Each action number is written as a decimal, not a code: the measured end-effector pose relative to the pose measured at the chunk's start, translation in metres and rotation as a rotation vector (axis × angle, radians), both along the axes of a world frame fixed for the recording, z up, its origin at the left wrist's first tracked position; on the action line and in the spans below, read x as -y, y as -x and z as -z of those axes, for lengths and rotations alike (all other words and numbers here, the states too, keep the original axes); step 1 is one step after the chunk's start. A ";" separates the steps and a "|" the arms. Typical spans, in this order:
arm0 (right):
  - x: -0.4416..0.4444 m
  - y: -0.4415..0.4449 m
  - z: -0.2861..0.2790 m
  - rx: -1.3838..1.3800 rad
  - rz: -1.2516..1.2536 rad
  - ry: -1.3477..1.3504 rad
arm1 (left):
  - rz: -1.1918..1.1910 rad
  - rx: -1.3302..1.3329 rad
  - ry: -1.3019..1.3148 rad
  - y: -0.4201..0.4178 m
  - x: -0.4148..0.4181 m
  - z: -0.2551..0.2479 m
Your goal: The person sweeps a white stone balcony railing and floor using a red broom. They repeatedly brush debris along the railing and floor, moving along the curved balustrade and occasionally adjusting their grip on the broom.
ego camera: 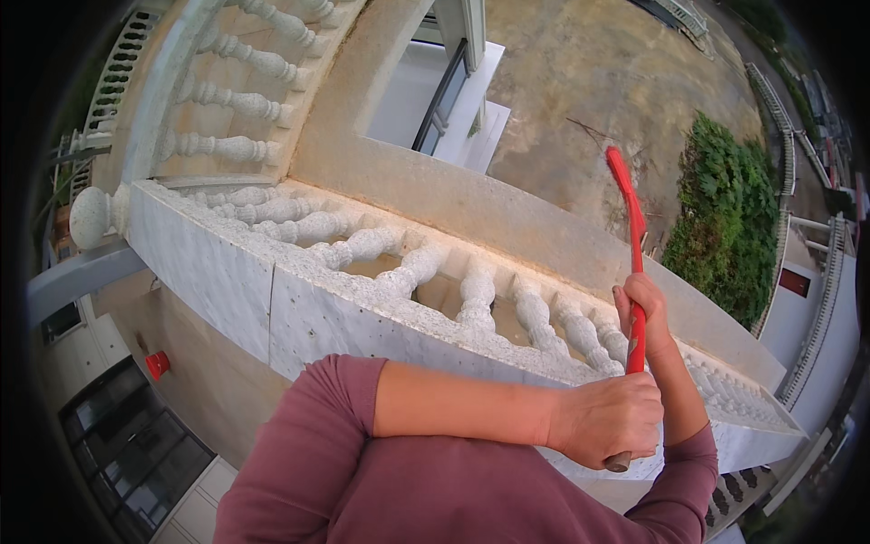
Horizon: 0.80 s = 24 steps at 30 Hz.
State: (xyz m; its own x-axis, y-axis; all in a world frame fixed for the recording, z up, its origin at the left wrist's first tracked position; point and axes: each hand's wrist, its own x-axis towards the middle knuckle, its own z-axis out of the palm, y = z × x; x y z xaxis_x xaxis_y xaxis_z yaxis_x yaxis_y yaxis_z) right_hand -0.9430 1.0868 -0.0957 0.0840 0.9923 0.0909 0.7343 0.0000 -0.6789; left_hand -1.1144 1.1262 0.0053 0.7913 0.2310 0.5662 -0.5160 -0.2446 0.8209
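Observation:
Both of my hands grip a long, slim red-handled tool (637,262) that points up and outward past the railing. My left hand (605,418) is closed around its lower end, where a brownish butt sticks out below the fist. Higher up the shaft, my right hand (644,306) wraps around it, with the thumb on the left side. The red paint or wrap looks worn between the hands. At the far end the tool widens into a narrow red head (618,166); what kind of head it is I cannot tell. The marble-topped balustrade handrail (353,319) runs in front of my body.
Speckled stone balusters (479,292) stand below the handrail, with a concrete ledge (462,197) beyond. Farther down lie a stained concrete yard (550,81) and green bushes (724,217). A red bucket (157,365) is at the left, near a dark glazed door (129,442).

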 end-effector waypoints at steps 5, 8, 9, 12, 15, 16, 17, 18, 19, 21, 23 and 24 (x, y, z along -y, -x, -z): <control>0.027 0.001 0.027 -0.025 0.167 0.093 | -0.151 -0.084 0.286 -0.005 -0.002 0.005; 0.041 0.011 0.053 -0.129 0.281 0.163 | -0.149 -0.178 0.446 -0.003 -0.009 0.005; 0.042 0.016 0.059 -0.168 0.313 0.191 | -0.144 -0.222 0.504 -0.001 -0.011 0.005; 0.039 0.024 0.062 -0.129 0.028 0.169 | -0.066 -0.175 0.343 0.008 -0.010 0.017; 0.032 0.014 0.057 -0.188 -0.283 0.384 | 0.095 -0.143 0.261 0.014 -0.008 0.024; 0.027 0.009 0.054 -0.185 -0.390 0.447 | 0.128 -0.152 0.246 0.015 -0.008 0.023; 0.023 0.006 0.052 -0.181 -0.496 0.511 | 0.161 -0.160 0.230 0.015 -0.009 0.023; 0.020 0.005 0.052 -0.193 -0.490 0.511 | 0.191 -0.166 0.217 0.014 -0.012 0.020; 0.016 0.007 0.051 -0.206 -0.483 0.512 | 0.214 -0.176 0.201 0.013 -0.016 0.018; 0.014 0.017 0.051 -0.221 -0.382 0.452 | 0.255 -0.204 0.165 0.014 -0.026 0.011; 0.017 0.033 0.051 -0.226 -0.194 0.329 | 0.314 -0.230 0.100 0.014 -0.033 -0.001; 0.016 0.040 0.048 -0.239 -0.141 0.250 | 0.344 -0.244 0.066 0.016 -0.036 -0.006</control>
State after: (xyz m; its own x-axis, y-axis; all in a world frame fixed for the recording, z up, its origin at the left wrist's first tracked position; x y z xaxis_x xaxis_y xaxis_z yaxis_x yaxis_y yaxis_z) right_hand -0.9831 1.0709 -0.1437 -0.0651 0.9847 -0.1616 0.5599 -0.0980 -0.8228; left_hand -1.1299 1.1621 0.0111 0.9376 -0.0405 0.3453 -0.3468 -0.0354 0.9373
